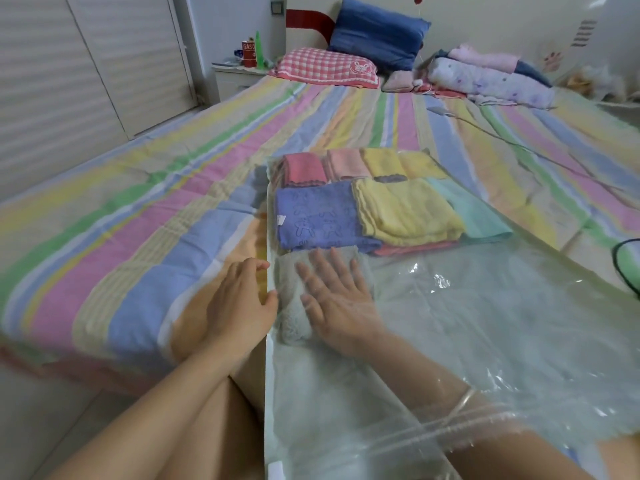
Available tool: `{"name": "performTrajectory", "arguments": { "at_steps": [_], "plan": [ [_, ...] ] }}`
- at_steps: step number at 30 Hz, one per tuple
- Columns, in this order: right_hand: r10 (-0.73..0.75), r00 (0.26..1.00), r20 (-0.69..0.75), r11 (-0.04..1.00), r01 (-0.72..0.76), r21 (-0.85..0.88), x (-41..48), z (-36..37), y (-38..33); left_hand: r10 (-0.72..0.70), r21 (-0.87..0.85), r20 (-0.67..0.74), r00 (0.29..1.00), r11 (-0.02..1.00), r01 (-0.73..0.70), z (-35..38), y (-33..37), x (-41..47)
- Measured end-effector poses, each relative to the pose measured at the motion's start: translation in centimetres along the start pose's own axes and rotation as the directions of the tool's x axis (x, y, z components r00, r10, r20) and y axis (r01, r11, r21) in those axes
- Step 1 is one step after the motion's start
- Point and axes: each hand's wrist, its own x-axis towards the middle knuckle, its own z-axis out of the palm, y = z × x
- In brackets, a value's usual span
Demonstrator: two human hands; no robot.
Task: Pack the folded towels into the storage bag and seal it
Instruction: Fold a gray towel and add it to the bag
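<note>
So the right hand (332,299) lies flat, palm down, fingers straight and spread, with its forearm coming in from the lower right. The left hand (242,299) is just beside it, fingers loosely curled, thumb toward the right hand. Can't tell if it's pinching anything. Both forearms are bare.
</note>
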Motion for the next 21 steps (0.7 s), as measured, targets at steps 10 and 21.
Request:
{"name": "performTrajectory", "arguments": {
  "at_steps": [10,21],
  "plan": [
    [0.053,0.998,0.039,0.998,-0.052,-0.017,-9.7,-2.2,7.9,0.429,-0.236,-0.026,0.903,0.875,-0.423,1.1,9.8,-3.0],
    [0.395,0.919,0.012,0.884,-0.383,0.267,-26.8,-13.8,12.5,0.682,-0.472,0.356,0.639,0.721,-0.507,7.9,25.0,-9.1]
  ]
}}
